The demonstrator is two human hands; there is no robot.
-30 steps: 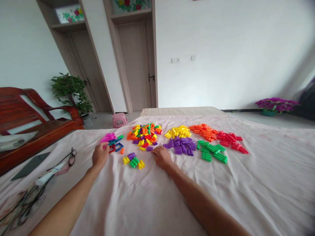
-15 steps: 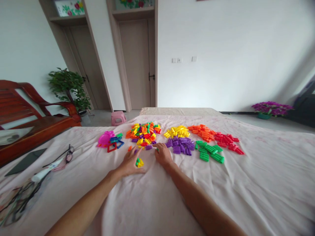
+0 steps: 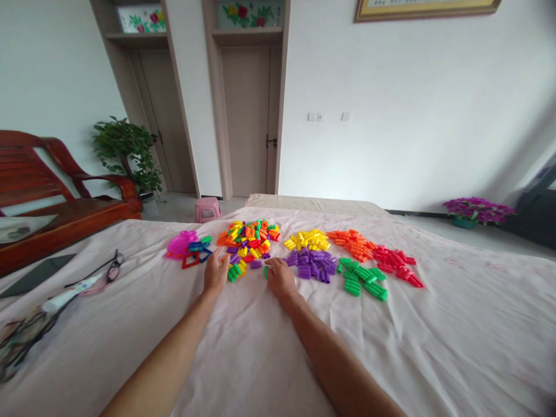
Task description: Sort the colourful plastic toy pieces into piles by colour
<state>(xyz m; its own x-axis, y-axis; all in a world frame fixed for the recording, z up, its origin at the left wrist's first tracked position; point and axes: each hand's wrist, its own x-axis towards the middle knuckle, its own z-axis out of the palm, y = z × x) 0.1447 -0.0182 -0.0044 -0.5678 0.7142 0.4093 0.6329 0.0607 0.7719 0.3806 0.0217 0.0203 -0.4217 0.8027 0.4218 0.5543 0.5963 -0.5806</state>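
My left hand (image 3: pixel 215 275) is next to some green blocks (image 3: pixel 234 273). I can't tell if its fingers hold anything. The fingers of my right hand (image 3: pixel 281 279) are close together, with a green block (image 3: pixel 266 271) at the tips; I can't tell if they pinch it. The mixed pile (image 3: pixel 249 236) sits past my hands, and purple blocks (image 3: pixel 311 265) lie to the right.

The small pieces (image 3: pixel 313 267) looked like smooth, glossy plastic, and so did the tray (image 3: pixel 177 244). The sheet (image 3: pixel 456 330) was matt cloth, rumpled into soft creases. The bench (image 3: pixel 93 209) was polished, glossy wood; the stool (image 3: pixel 207 207) looked like smooth plastic; the wall (image 3: pixel 391 75) was smooth and matt.
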